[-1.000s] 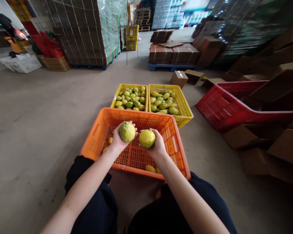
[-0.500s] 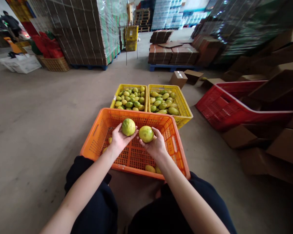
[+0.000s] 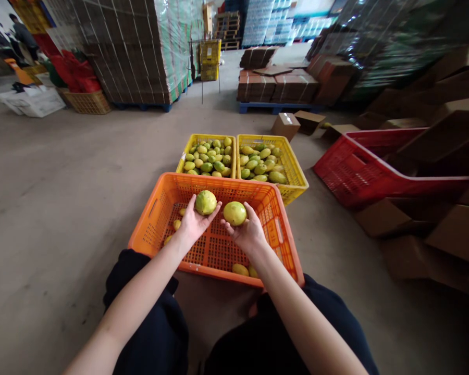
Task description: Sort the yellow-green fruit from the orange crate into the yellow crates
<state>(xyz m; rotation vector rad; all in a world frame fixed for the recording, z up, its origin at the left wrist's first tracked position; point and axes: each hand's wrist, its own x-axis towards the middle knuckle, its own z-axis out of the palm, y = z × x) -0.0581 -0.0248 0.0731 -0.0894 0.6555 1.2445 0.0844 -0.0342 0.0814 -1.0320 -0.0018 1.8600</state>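
Step in hand looks like sorting: each hand has one fruit up over the orange crate (image 3: pixel 285 245) for a look; left hand (image 3: pixel 192 225) palm up, fingers half curled, cradling a green fruit (image 3: pixel 206 202); right hand (image 3: pixel 245 233) likewise, loose cup under a yellow fruit (image 3: pixel 234 213); the two fruits sit near each other, not touching, above the crate's far half; the crate is on the floor between the knees, nearly bare, a few small fruits at its left wall (image 3: pixel 176 224) and near edge (image 3: pixel 240 270); two yellow crates (image 3: pixel 297 177) stand just beyond its far edge, side by side, both well filled with green-yellow fruit; red crate (image 3: pixel 359 177) tilted off to the right among cardboard boxes (image 3: pixel 383 219); next move, as I judge it: a forward reach past the far rim to whichever yellow crate fits each fruit, then a low release so nothing bruises or rolls out.
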